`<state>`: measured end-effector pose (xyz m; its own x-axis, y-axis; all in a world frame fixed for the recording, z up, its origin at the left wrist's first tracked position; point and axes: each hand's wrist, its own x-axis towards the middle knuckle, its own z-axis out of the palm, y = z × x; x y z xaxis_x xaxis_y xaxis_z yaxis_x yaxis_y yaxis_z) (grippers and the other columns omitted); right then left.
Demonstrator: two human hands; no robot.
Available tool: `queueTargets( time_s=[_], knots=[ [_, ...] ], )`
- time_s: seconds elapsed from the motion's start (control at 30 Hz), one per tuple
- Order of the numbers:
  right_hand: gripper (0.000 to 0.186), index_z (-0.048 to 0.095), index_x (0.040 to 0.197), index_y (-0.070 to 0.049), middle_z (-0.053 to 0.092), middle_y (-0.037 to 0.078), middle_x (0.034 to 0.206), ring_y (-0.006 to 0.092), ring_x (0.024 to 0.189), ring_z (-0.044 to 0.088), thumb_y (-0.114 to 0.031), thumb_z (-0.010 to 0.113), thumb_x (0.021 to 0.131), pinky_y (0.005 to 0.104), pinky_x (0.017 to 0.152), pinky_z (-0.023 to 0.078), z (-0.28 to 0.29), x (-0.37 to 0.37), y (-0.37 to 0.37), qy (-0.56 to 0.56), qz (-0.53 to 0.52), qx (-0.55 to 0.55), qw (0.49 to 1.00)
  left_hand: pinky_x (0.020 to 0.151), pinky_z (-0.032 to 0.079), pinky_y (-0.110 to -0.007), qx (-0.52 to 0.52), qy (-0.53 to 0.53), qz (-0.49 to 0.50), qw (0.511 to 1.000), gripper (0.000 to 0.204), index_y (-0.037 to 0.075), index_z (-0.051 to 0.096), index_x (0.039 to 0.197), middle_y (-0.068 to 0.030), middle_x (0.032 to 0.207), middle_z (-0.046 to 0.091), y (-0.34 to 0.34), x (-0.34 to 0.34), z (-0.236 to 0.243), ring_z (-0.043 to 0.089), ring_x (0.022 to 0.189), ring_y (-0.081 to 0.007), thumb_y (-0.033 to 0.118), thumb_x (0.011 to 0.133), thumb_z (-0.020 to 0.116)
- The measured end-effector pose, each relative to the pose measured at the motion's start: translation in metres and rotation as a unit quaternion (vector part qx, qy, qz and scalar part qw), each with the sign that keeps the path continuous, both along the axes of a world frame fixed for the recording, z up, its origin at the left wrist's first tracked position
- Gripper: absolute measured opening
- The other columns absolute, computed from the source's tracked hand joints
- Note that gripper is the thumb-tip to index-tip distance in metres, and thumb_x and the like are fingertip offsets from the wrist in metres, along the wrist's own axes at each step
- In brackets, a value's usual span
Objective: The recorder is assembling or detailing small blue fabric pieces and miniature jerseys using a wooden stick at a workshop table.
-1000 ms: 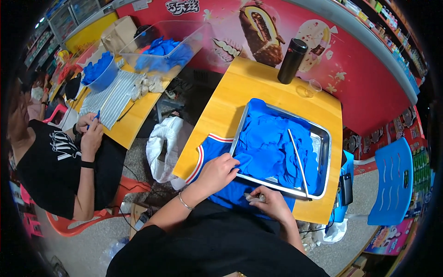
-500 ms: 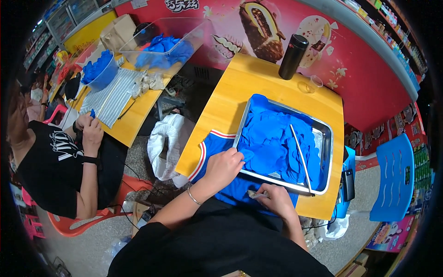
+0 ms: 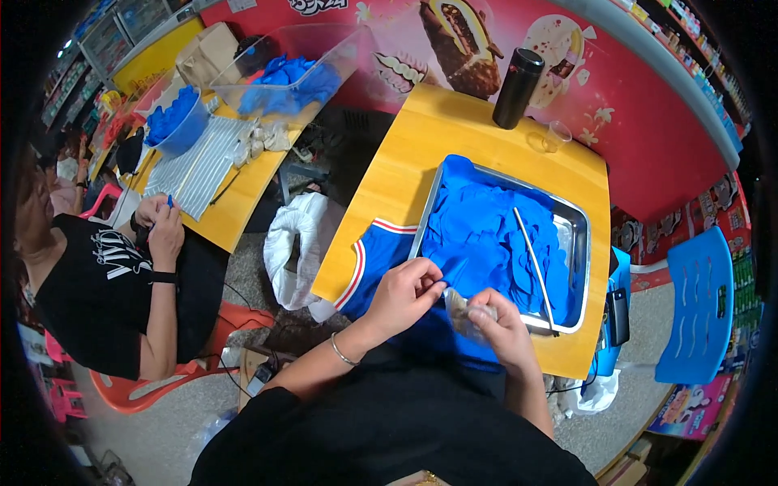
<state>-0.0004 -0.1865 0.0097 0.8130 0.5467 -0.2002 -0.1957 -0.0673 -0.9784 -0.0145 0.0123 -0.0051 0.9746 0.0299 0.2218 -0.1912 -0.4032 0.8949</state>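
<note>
A rectangular metal tray (image 3: 585,271) on the yellow table holds a heap of thin, rounded blue fabric pieces (image 3: 478,219). A slim white stick (image 3: 531,257) with a dark lower end lies across the heap and over the near rim. My left hand (image 3: 403,298) is closed in a pinch at the tray's near left corner, on the edge of a blue piece. Close beside it, my right hand (image 3: 501,328) grips a small clear plastic bag (image 3: 460,312) with something beige in it; the bag's top almost meets my left fingertips. Under both hands lies a blue garment (image 3: 381,255) with red-and-white trim.
A black flask (image 3: 517,89) and a clear cup (image 3: 555,136) stand at the table's far side. White sack (image 3: 296,251) on the floor to the left. At the neighbouring table a person (image 3: 97,275) handles a small blue piece. A blue chair (image 3: 697,308) is at right.
My right hand has risen from low over the garment toward my left hand, bringing the plastic bag up beside it. My left fingers have shifted slightly along the tray's near edge.
</note>
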Motion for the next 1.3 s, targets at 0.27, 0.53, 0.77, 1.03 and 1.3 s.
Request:
queueTargets(
  time_s=[0.27,0.53,0.77,1.03,1.3],
  knots=[
    [0.021,0.052,0.098,-0.008,0.055,-0.001,0.081,0.0043,0.065,0.049,-0.028,0.05,0.093,0.0189,0.05,0.037,0.003,0.002,0.017,0.181,-0.088,0.144,0.969,0.048,0.04,-0.021,-0.135,0.012,0.023,0.99,0.007,-0.001,0.055,0.081,-0.0034,0.064,0.054,-0.009,-0.002,0.0,0.051,0.056,-0.0062,0.0,0.079,0.061],
    [0.031,0.051,0.102,-0.007,0.057,-0.001,0.082,0.0042,0.067,0.052,-0.013,0.07,0.079,0.0194,0.053,0.04,0.0,-0.002,0.02,0.14,-0.08,0.12,0.98,0.047,0.039,-0.021,-0.053,-0.051,0.042,0.996,0.009,-0.002,0.056,0.077,-0.0047,0.067,0.052,-0.01,0.0,0.0,0.05,0.053,-0.0084,0.0,0.077,0.065],
    [0.014,0.054,0.09,-0.005,0.058,-0.001,0.077,0.002,0.063,0.05,-0.008,0.065,0.081,0.0168,0.051,0.037,-0.001,-0.001,0.029,0.008,-0.102,0.043,0.994,0.047,0.04,-0.022,-0.066,-0.06,0.041,0.995,0.007,-0.003,0.058,0.078,-0.0057,0.069,0.052,-0.011,-0.004,0.002,0.053,0.054,-0.0095,-0.002,0.076,0.065],
    [0.014,0.058,0.084,-0.002,0.06,0.001,0.075,0.0069,0.07,0.055,-0.012,0.066,0.081,0.0224,0.061,0.043,-0.011,0.002,0.029,-0.051,-0.09,0.005,0.995,0.049,0.043,-0.023,-0.019,-0.091,0.035,0.995,0.008,-0.003,0.059,0.081,-0.0077,0.072,0.054,-0.011,-0.004,0.005,0.055,0.055,-0.0129,-0.005,0.074,0.062],
    [0.017,0.053,0.074,-0.003,0.061,0.004,0.081,0.0073,0.072,0.053,-0.007,0.069,0.076,0.0227,0.063,0.043,-0.023,0.008,0.034,-0.067,-0.14,0.04,0.987,0.05,0.044,-0.024,-0.038,-0.089,0.037,0.995,0.007,-0.002,0.058,0.081,-0.0083,0.073,0.054,-0.012,-0.004,0.0,0.056,0.057,-0.0138,-0.004,0.076,0.061]
  ],
)
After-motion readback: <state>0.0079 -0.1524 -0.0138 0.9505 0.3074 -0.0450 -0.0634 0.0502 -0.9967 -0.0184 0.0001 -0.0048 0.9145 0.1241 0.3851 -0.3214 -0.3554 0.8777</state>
